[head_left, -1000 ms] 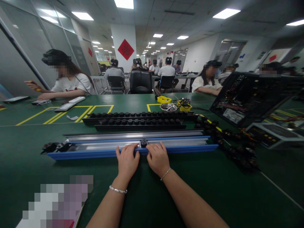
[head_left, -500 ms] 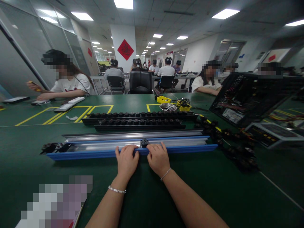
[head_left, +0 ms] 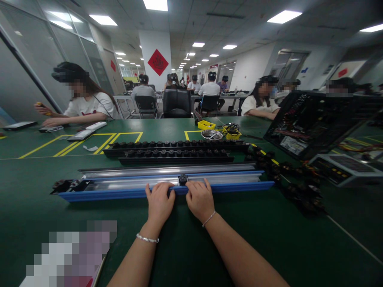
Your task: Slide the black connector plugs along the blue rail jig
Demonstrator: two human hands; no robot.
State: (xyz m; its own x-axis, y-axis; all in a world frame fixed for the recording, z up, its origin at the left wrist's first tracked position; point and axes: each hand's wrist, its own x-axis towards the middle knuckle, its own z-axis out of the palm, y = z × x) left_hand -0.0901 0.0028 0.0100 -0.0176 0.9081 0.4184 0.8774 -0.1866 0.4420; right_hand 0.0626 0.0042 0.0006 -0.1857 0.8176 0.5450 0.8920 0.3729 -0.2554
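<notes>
A long blue rail [head_left: 239,186] with a shiny inner channel lies crosswise in front of me. My left hand [head_left: 160,199] grips its near edge left of the middle, fingertips over the rim. Just to the right, my right hand [head_left: 200,198] is curled over the same edge, its fingers beside a small black block [head_left: 183,179] standing in the channel. More black pieces [head_left: 67,185] sit at the rail's left end. Behind lies a dark rail [head_left: 167,171], then two black strips [head_left: 176,159] bearing rows of round black parts.
Linked black parts [head_left: 302,191] trail at the right, near a grey power supply [head_left: 344,169] and an open computer case [head_left: 299,127]. A metal bowl [head_left: 212,135] and yellow trays [head_left: 206,125] stand behind. A booklet [head_left: 86,255] lies front left. People sit across the table.
The small black block has shifted slightly right along the channel. My right hand has moved a little to the right; my left hand looks still.
</notes>
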